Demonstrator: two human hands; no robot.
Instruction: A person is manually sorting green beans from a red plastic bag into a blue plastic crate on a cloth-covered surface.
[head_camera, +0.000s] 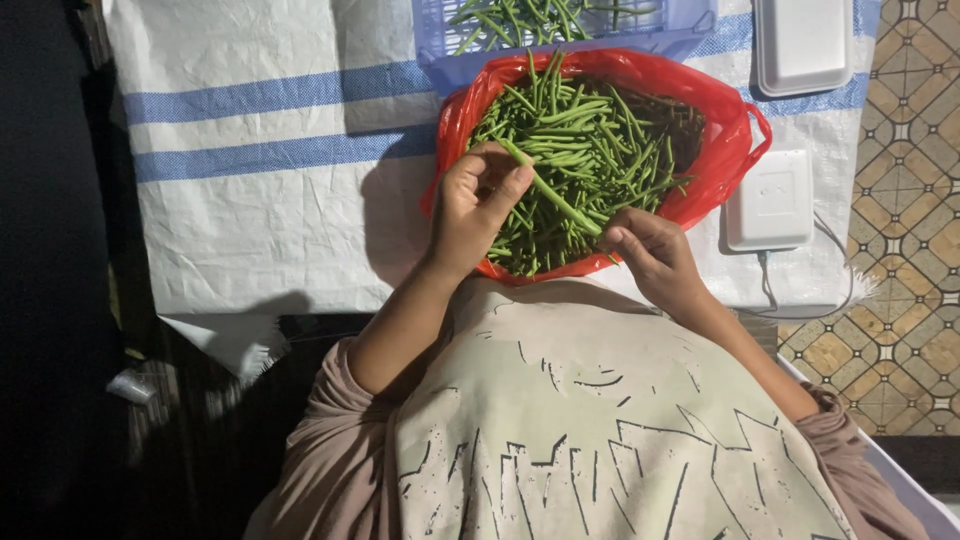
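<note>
A red plastic bag (725, 140) lies wide on a white woven sheet and is full of long green beans (590, 130). One green bean (555, 195) stretches between my two hands over the bag's near side. My left hand (475, 205) pinches its upper end between thumb and fingers. My right hand (650, 250) grips its lower end with curled fingers, near the bag's front rim.
A blue slotted plastic basket (690, 20) with more green beans stands behind the bag. A white foam tray (803, 45) and a white power strip (770, 200) with its cord lie to the right. The white sheet with blue stripes (250, 150) covers patterned floor tiles (915, 250).
</note>
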